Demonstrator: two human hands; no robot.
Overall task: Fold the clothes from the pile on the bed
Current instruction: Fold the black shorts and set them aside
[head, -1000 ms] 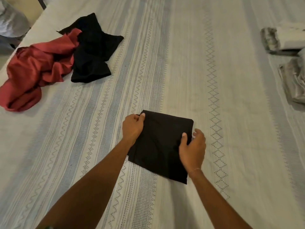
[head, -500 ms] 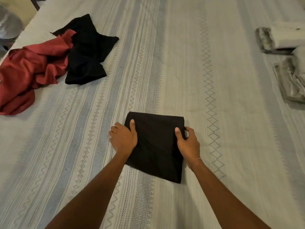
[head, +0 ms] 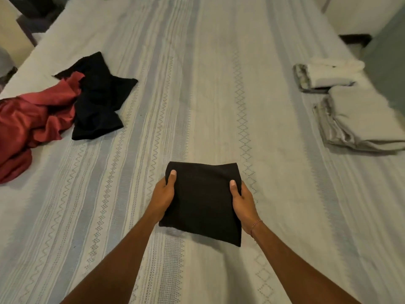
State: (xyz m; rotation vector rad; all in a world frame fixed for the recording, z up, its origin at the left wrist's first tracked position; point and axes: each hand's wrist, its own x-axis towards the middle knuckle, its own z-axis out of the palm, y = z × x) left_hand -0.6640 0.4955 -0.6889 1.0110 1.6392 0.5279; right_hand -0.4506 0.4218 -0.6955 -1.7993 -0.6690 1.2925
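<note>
Folded black garment now lifted, both thumbs on top, fingers hidden beneath, presumably clamping it.

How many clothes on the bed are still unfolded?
2, both at the left: a red garment crumpled by the bed's edge, and a black garment partly overlapping it on its right. More may be hidden underneath.

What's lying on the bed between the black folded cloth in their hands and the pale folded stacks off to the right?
Nothing: in the head view only bare striped bedspread separates the folded black cloth from the pale folded stacks.
</note>
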